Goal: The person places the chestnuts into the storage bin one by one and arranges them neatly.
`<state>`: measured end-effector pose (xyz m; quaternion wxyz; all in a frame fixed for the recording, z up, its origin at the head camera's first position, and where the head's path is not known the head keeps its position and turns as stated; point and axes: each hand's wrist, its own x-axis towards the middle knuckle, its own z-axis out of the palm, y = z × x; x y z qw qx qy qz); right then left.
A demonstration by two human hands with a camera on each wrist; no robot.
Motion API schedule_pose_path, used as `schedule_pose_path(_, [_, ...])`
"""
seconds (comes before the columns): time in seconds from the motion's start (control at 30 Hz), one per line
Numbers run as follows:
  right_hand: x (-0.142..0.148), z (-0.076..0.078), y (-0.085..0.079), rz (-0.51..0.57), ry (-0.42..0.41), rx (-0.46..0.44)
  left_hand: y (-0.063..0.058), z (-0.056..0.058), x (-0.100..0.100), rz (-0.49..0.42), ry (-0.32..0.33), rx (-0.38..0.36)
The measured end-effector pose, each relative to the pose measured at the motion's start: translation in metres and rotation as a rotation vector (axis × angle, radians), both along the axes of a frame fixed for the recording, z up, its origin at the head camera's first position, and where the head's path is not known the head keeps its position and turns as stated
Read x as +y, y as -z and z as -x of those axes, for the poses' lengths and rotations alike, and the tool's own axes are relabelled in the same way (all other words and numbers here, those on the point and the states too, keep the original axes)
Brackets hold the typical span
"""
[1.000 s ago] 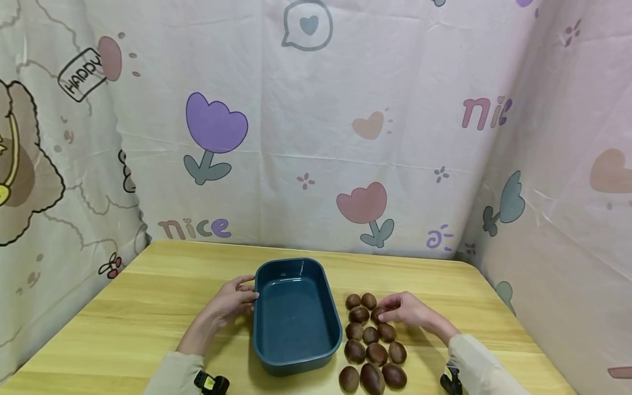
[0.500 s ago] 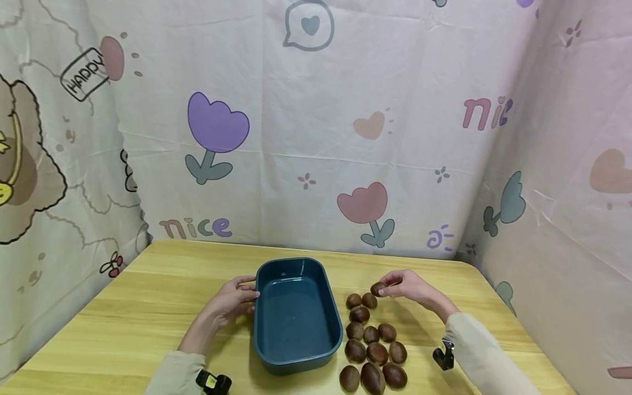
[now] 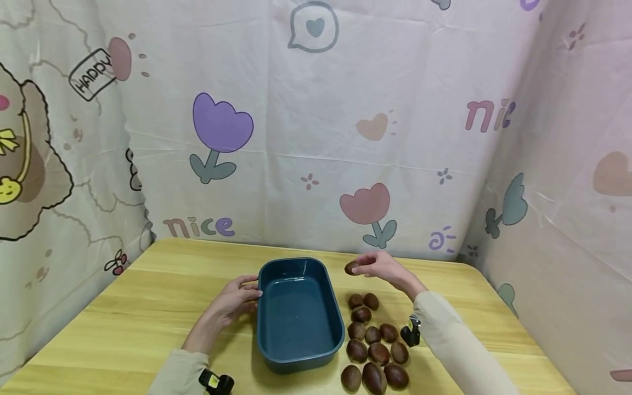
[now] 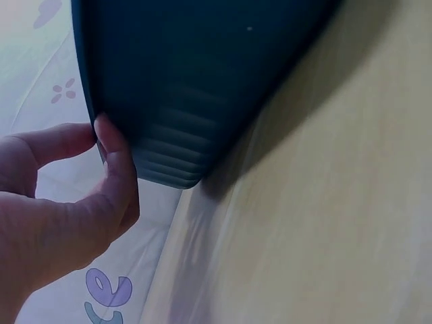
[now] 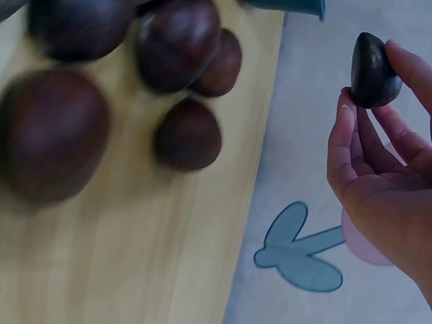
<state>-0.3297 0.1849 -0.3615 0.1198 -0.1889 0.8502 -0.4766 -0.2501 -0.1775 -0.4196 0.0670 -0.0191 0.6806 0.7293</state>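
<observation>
A chestnut (image 5: pixel 374 73) is pinched between the thumb and fingertips of my right hand (image 3: pixel 384 267), raised past the far end of the chestnut rows. To its left stands a deep, dark teal rectangular basin (image 3: pixel 299 363) with rounded corners and a bare inside. My left hand (image 3: pixel 234 302) holds the basin's left rim. In the left wrist view, thumb and fingers (image 4: pixel 118 162) of that hand meet at the rim from both sides. Several more brown chestnuts (image 3: pixel 378 354) lie in loose rows on the table, right of the basin.
The wooden table (image 3: pixel 187 269) ends at a back edge against a printed cloth (image 3: pixel 306 137), which also hangs along both sides. A small camera (image 3: pixel 411 331) is strapped to the right wrist, and another camera (image 3: pixel 216 382) to the left.
My right hand has picked up a chestnut from the second row and carried it up, away from me and to the left. The left hand keeps its place at the basin.
</observation>
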Motion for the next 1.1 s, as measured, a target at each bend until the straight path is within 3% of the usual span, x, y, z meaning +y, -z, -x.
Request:
schedule_pose_path(0.3, [-0.037, 0.011, -0.016, 0.047, 0.031, -0.027, 0.001, -0.001, 0.0, -0.008, -0.03, 0.007])
schedule_pose_path(0.67, [-0.084, 0.015, -0.022, 0.111, 0.041, -0.065, 0.002, -0.002, -0.001, -0.025, -0.037, 0.004])
schedule_pose_path(1.1, [-0.134, 0.012, -0.006, 0.364, 0.053, -0.182, 0.003, -0.003, -0.002, -0.037, -0.027, -0.001])
